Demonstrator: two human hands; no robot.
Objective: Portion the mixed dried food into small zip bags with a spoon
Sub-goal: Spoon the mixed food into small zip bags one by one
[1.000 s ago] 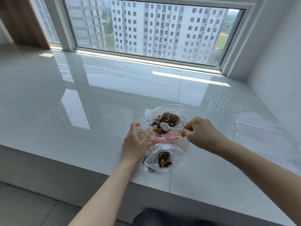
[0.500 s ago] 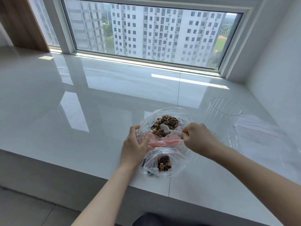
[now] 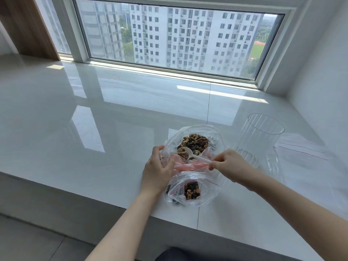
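Your big bag [image 3: 194, 140] of nuts and dried fruit sits open on the shiny white counter [image 3: 94, 129], and it is the thing to look from. Your left hand [image 3: 157, 173] pinches the bag's near left edge, fingers curled on the thin plastic. Your right hand [image 3: 228, 165] pinches the end of the white plastic spoon [image 3: 190, 155], and the spoon's bowl lies on the brown food [image 3: 194, 144] inside the bag. Just in front of the big bag, closer to you, lies a small zip bag [image 3: 190, 189] with a red line and a little food in it. To the right of the big bag stands a clear ribbed cup [image 3: 260, 136], and past that lie flat empty zip bags [image 3: 305, 149]. The bags look soft, thin and slippery, so they will probably flop and fold; hold them by the rim near the zip to keep the mouth wide. The spoon looks light and a bit bendy, so take small scoops. The nuts are lumpy and hard and may roll off.
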